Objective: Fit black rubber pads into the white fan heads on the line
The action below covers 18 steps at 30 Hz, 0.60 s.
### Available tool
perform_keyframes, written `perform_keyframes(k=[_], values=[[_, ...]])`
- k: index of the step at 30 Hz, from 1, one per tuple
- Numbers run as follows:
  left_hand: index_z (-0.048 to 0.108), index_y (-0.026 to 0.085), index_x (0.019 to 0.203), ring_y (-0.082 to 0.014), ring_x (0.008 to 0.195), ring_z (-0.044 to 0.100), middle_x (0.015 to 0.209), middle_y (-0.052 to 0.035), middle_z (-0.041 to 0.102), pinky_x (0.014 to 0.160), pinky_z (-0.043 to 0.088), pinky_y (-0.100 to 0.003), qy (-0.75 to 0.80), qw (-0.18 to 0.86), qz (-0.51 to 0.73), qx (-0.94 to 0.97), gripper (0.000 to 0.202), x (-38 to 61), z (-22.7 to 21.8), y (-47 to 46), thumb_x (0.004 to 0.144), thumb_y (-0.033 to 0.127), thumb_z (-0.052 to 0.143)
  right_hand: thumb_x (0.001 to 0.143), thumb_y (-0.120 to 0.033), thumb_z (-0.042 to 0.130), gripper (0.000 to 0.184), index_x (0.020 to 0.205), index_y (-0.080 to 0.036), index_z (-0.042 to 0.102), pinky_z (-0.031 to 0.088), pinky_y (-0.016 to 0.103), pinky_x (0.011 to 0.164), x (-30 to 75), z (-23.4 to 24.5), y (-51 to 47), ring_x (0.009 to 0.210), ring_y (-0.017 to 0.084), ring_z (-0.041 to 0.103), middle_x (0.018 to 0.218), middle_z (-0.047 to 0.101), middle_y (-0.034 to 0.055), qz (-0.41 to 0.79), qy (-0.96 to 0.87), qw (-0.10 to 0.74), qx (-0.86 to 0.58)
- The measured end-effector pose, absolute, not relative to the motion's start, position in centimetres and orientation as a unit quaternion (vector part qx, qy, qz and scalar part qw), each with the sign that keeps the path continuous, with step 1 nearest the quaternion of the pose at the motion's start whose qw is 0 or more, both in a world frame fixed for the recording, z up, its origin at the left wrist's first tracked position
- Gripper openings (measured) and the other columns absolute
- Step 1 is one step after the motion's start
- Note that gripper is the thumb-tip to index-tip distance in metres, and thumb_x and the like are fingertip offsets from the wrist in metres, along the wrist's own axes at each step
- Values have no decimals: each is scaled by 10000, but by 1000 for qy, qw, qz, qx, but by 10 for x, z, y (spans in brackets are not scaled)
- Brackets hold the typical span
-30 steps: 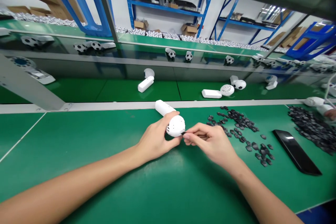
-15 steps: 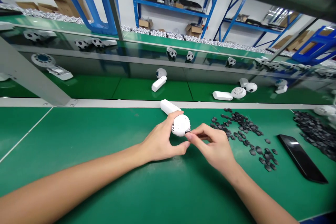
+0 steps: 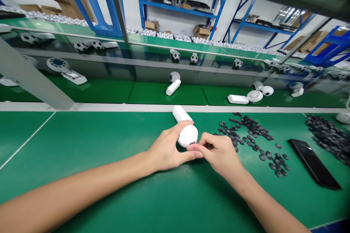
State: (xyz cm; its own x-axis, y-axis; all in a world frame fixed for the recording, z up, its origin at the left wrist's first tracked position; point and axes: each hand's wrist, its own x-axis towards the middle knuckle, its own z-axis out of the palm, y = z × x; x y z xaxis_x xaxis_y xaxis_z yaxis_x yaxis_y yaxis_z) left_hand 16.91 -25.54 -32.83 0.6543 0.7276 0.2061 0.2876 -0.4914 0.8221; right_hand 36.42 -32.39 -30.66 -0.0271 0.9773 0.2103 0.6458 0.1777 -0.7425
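Note:
My left hand (image 3: 172, 145) is closed around a white ball-shaped housing (image 3: 188, 135), its thumb below and a finger over the top. A white oblong body (image 3: 181, 113) sticks out from behind the ball toward the bench's far edge. The ball's face carries small dark slots and holes. My right hand (image 3: 212, 150) pinches at the ball's lower edge, thumb and forefinger pressed together on a small black piece (image 3: 193, 143); most of that piece is hidden by the fingertips. The right fingertips meet the left thumb under the ball.
Loose black pieces (image 3: 254, 131) lie scattered to the right, with a denser heap (image 3: 328, 140) beyond. A black oblong device (image 3: 314, 164) rests near them. Past the metal rail (image 3: 142, 108), a green conveyor (image 3: 153, 96) carries white housings (image 3: 173, 87). A grey post (image 3: 41, 76) rises at left.
The held ball has turned and shifted slightly toward me, with my right fingertips moving a little left and down. Housings on the near conveyor have moved right; football-patterned ones farther back have moved left.

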Motion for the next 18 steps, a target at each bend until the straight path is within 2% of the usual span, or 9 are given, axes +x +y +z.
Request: perform_keyframes(k=[3,6,10,12,15,18], values=[[389,291,1447,-219,882,635,1143,-41,670,762,492,-335,302,399,274,821,797,168,-329,-251,834,623,778,952,-423,722,364,690,-195,613,332,252,540,365,-309,-322,541,100,430,583,573,-47,235,-690,347,-590],[409,287,1423,-191,827,625,1066,-15,680,732,472,-306,290,418,286,812,706,168,-329,-246,876,570,756,1046,-394,573,337,766,-206,573,345,257,573,371,-307,-318,590,111,466,671,595,-35,242,-734,305,-557],[477,256,1368,-144,720,544,926,12,640,679,417,-271,275,431,330,794,520,165,-328,-241,952,481,693,1122,-395,373,354,1025,-238,675,464,266,722,400,-297,-311,763,148,630,867,718,1,292,-733,296,-538],[505,244,1352,-140,730,513,942,2,614,676,404,-266,263,448,351,779,471,163,-326,-239,969,460,674,1114,-431,388,364,1091,-254,706,481,283,720,422,-293,-307,757,165,650,872,738,6,266,-704,290,-591],[548,244,1316,-148,798,516,1034,-20,596,709,418,-270,248,484,381,748,405,161,-322,-236,984,450,656,1063,-442,519,292,1020,-263,746,482,306,716,452,-292,-301,802,198,672,938,762,19,210,-692,218,-655],[571,254,1294,-149,831,523,1058,-20,589,726,427,-267,246,498,403,727,374,162,-321,-234,987,450,655,1005,-415,624,189,1004,-283,760,487,311,713,468,-295,-299,831,209,677,962,754,13,213,-706,157,-657]])
